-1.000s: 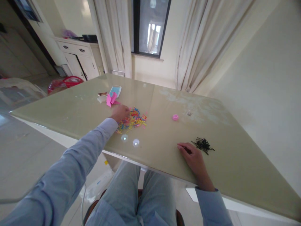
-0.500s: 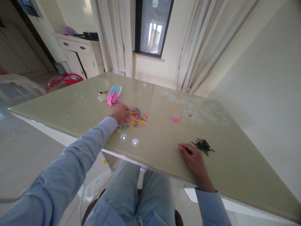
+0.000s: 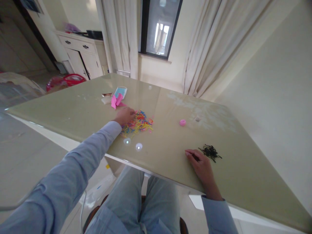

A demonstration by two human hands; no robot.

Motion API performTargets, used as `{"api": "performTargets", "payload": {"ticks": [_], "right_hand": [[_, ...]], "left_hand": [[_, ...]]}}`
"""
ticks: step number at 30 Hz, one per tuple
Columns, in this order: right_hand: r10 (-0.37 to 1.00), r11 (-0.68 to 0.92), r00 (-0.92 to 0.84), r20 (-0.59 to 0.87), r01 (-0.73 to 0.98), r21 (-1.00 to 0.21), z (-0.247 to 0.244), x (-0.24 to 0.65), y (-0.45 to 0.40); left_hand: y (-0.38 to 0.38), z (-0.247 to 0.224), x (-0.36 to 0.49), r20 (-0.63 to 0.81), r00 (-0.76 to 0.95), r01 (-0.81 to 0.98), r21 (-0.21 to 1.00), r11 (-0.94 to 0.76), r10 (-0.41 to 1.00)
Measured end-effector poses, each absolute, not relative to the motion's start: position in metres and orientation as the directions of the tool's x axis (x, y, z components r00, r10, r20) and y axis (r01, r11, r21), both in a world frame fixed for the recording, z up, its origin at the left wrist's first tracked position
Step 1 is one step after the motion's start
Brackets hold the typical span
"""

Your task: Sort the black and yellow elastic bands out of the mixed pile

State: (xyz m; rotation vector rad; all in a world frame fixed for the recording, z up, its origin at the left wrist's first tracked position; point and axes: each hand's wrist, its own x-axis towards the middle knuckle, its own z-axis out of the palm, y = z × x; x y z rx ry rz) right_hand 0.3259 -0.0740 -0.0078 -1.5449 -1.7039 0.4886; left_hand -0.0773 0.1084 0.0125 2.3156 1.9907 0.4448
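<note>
My left hand (image 3: pixel 125 115) reaches over the upper left of a pile of thin multicoloured bands (image 3: pixel 140 125), in red, yellow, blue and pink. Its fingers are bent together at the edge of the pile, and anything between them is too small to make out. Resting on the table, my right hand (image 3: pixel 199 164) has thumb and forefinger pressed together; what they pinch, if anything, does not show. Just beyond its knuckles lies a heap of black thin bands (image 3: pixel 211 152). A small pink ring-shaped thing (image 3: pixel 182 122) sits between the two piles, farther back.
Behind my left hand lie a pink folded piece (image 3: pixel 117 100), a blue face mask (image 3: pixel 121 92) and a small dark flat item (image 3: pixel 106 95). A small pale item (image 3: pixel 197 119) is right of the pink ring. The glossy table (image 3: pixel 165 156) has its near edge above my legs.
The view has shifted slightly. My left hand's fingers have moved a little at the coloured pile; my right hand stays in place.
</note>
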Motion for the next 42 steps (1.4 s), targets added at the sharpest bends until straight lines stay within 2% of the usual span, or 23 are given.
{"api": "performTargets", "payload": {"ticks": [8, 13, 27, 30, 33, 36, 39, 42], "right_hand": [[0.963, 0.182, 0.032, 0.269, 0.658, -0.73, -0.009, 0.327, -0.074], [0.966, 0.167, 0.04, 0.255, 0.657, -0.736, -0.008, 0.326, -0.074], [0.965, 0.159, 0.049, 0.258, 0.675, -0.721, -0.006, 0.324, -0.075], [0.965, 0.159, 0.048, 0.258, 0.674, -0.721, -0.005, 0.324, -0.075], [0.963, 0.164, 0.051, 0.265, 0.67, -0.724, -0.005, 0.324, -0.075], [0.963, 0.165, 0.051, 0.265, 0.666, -0.727, -0.007, 0.325, -0.075], [0.96, 0.179, 0.044, 0.275, 0.658, -0.731, -0.007, 0.325, -0.075], [0.955, 0.204, 0.034, 0.296, 0.651, -0.731, -0.007, 0.324, -0.075]], "left_hand": [[0.109, 0.011, -0.077, 0.182, 0.141, 0.969, 0.177, -0.173, 0.973], [0.107, 0.01, -0.077, 0.209, 0.153, 0.962, 0.19, -0.193, 0.966], [0.106, 0.014, -0.077, 0.327, 0.095, 0.922, 0.327, -0.207, 0.94], [0.098, 0.018, -0.075, 0.346, 0.06, 0.875, 0.432, -0.216, 0.936], [0.081, 0.023, -0.066, 0.342, -0.062, 0.703, 0.682, -0.202, 0.938], [0.055, 0.027, -0.048, 0.23, -0.141, 0.348, 0.922, -0.17, 0.963], [0.024, 0.035, -0.026, 0.119, -0.018, -0.01, 0.993, -0.119, 0.993], [-0.001, 0.046, -0.005, 0.076, 0.046, -0.217, 0.974, -0.064, 0.996]]}}
